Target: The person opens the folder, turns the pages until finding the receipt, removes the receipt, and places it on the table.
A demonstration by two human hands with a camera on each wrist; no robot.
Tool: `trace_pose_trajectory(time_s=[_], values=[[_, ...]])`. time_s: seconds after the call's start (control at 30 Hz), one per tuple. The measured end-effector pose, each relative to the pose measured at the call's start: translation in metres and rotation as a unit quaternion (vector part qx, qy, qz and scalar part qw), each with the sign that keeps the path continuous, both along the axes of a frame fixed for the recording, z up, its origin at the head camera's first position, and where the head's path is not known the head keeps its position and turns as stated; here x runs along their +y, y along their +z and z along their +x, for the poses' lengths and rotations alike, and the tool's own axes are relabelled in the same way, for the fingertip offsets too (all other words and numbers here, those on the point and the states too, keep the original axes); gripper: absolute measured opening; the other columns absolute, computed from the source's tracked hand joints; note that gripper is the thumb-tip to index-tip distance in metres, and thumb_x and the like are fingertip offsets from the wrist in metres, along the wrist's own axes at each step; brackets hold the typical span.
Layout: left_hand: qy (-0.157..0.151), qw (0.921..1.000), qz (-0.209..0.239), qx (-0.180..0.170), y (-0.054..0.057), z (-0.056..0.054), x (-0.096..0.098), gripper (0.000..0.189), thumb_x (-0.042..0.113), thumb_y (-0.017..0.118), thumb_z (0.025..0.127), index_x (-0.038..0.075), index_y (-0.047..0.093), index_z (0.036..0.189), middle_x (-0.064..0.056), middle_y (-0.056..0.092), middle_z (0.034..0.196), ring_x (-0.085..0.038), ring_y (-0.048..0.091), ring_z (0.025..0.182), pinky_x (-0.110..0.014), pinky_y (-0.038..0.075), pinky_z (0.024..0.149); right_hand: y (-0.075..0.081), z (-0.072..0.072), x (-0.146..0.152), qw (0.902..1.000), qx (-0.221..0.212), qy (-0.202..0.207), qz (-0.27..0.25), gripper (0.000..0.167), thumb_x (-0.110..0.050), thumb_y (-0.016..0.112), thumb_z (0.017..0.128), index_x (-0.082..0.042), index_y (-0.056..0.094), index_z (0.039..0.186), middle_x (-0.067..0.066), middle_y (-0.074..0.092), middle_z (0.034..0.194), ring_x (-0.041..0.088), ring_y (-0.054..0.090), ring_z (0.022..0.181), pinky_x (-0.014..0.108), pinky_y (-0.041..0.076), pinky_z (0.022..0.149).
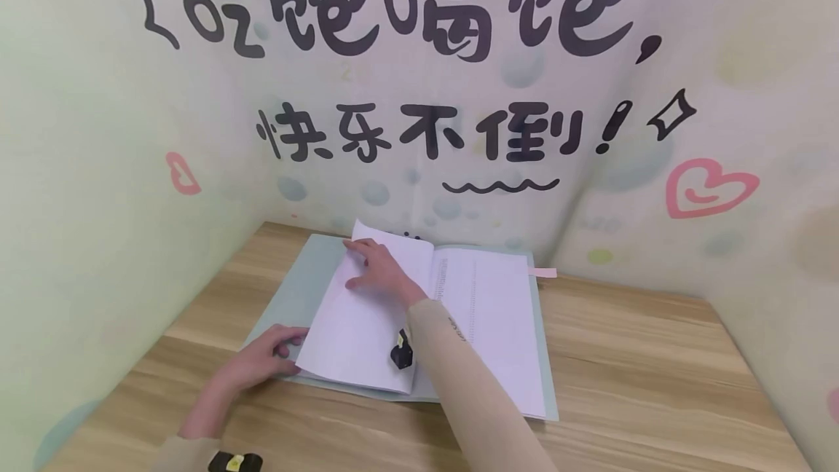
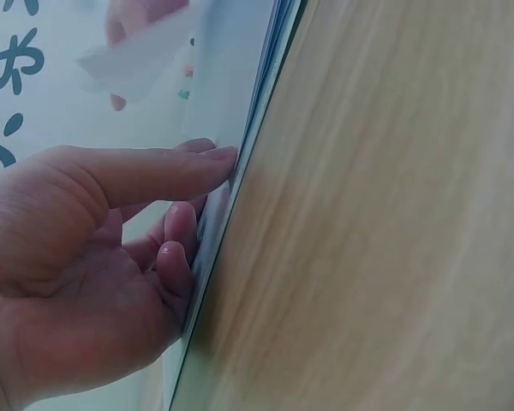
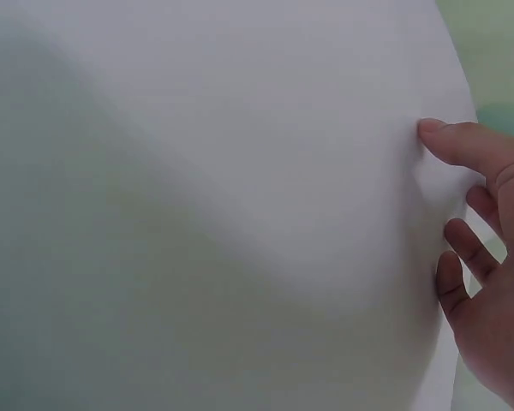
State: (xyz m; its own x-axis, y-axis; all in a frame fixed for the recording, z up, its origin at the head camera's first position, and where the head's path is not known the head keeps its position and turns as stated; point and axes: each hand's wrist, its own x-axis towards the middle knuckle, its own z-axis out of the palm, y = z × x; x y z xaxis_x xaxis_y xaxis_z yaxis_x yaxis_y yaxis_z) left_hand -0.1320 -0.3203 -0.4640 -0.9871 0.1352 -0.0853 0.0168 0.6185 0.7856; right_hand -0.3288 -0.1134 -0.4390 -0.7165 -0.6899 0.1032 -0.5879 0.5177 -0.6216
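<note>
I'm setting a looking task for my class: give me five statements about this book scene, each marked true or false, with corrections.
1. The book lies open on a wooden table. True.
2. The right hand touches the right-hand page. False: it touches the left-hand page.
3. The left hand touches the book near its lower left corner. True.
4. A pink strip sticks out on the book's left side. False: it sticks out on the right.
5. The wall behind bears large dark writing. True.

Beige fabric sleeves [image 1: 475, 384], the right one bearing small dark markings [image 1: 457, 329], ended by boxy black wrist devices [image 1: 402, 355] with yellow patches [image 1: 235, 462].
</note>
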Motion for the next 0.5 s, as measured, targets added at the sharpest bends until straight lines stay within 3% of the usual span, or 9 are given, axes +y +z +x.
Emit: trace_pose_trajectory(time_s=[0.23, 0.5], values=[[-0.01, 0.9999, 0.007, 0.008, 0.0, 0.0, 0.002, 0.066, 0.006, 0.074, 0.07, -0.005, 0.056, 0.133, -0.016, 0.053, 0.113, -0.016, 0.045, 0.087, -0.021, 0.039, 0.071, -0.014, 0.003, 0.003, 0.9996, 0.023, 0.004, 0.018, 0.084, -0.023, 0.078, 0.082, -0.015, 0.035, 0.154, 0.01, 0.04, 0.153, 0.029, 0.041, 0.133, 0.04, 0.035, 0.111], [-0.013, 0.9999, 0.004, 0.002, 0.002, 0.0, 0.002, 0.064, 0.005, 0.071, 0.072, -0.002, 0.056, 0.134, -0.016, 0.053, 0.113, -0.015, 0.045, 0.089, -0.022, 0.039, 0.072, -0.03, 0.005, 0.0, 0.9976, 0.041, -0.018, 0.052, 0.089, -0.025, 0.08, 0.08, -0.018, 0.033, 0.155, 0.006, 0.04, 0.154, 0.028, 0.041, 0.128, 0.036, 0.037, 0.109]])
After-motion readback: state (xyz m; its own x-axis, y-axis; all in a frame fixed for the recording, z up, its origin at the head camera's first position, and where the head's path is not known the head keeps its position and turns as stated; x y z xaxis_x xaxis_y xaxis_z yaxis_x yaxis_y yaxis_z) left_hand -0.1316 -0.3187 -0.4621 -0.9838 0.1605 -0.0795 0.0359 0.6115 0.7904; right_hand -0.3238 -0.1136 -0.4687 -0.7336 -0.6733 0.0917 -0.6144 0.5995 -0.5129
